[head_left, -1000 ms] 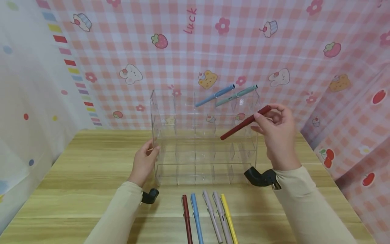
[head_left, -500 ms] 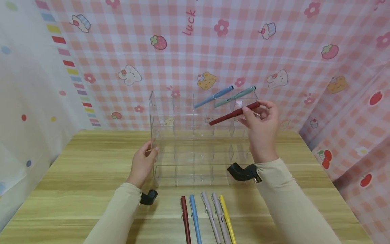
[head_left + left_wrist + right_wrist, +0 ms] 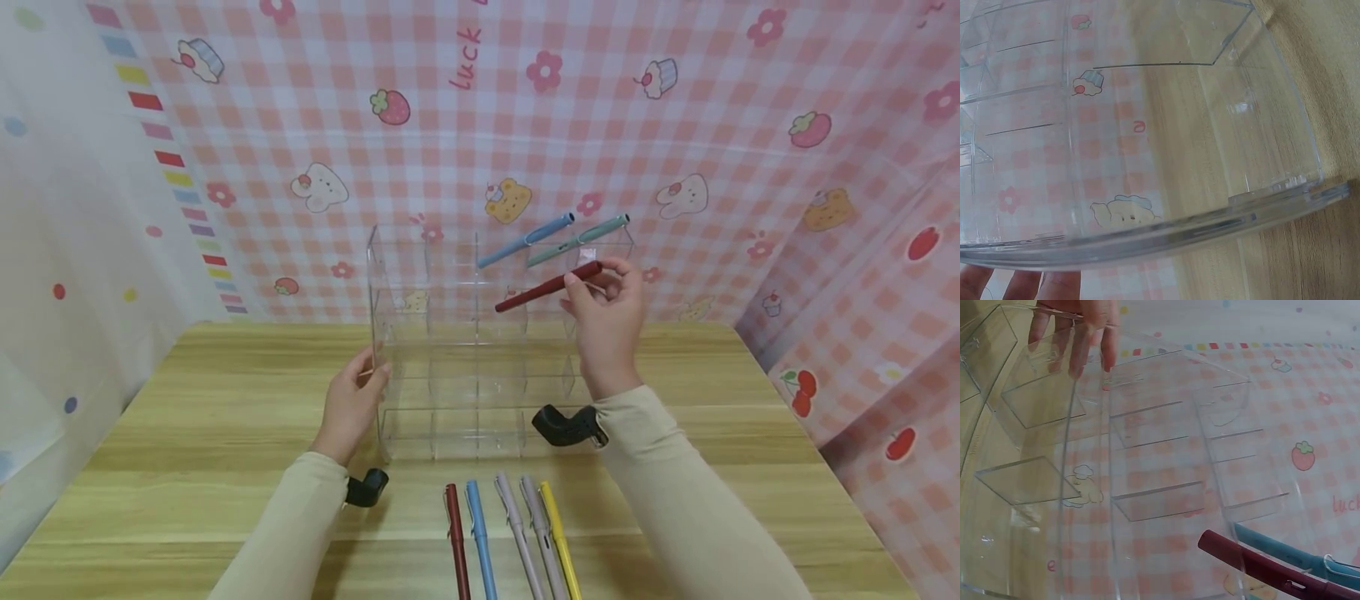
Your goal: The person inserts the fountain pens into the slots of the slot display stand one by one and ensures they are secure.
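Observation:
My right hand (image 3: 611, 329) pinches a dark red pen (image 3: 536, 293) near its upper end. The pen slants across the front of a clear acrylic pen rack (image 3: 450, 342), just below a blue pen (image 3: 517, 246) and a green pen (image 3: 573, 242) lying tilted in the top tier. In the right wrist view the red pen's (image 3: 1254, 563) tip overlaps the rack beside the blue pen (image 3: 1275, 547). My left hand (image 3: 349, 408) grips the rack's left side panel, thumb in front; the left wrist view shows its fingers (image 3: 1022, 285) behind the panel's edge.
On the wooden table (image 3: 210, 450), in front of the rack, lie another dark red pen (image 3: 457, 537), a second blue pen (image 3: 481, 533), two lilac pens (image 3: 517, 525) and a yellow pen (image 3: 561, 537). A pink checked cloth (image 3: 420, 158) hangs behind the rack.
My right hand has moved left with the dark red pen, bringing it from the rack's right side to its middle, under the blue and green pens. My left hand stays on the rack.

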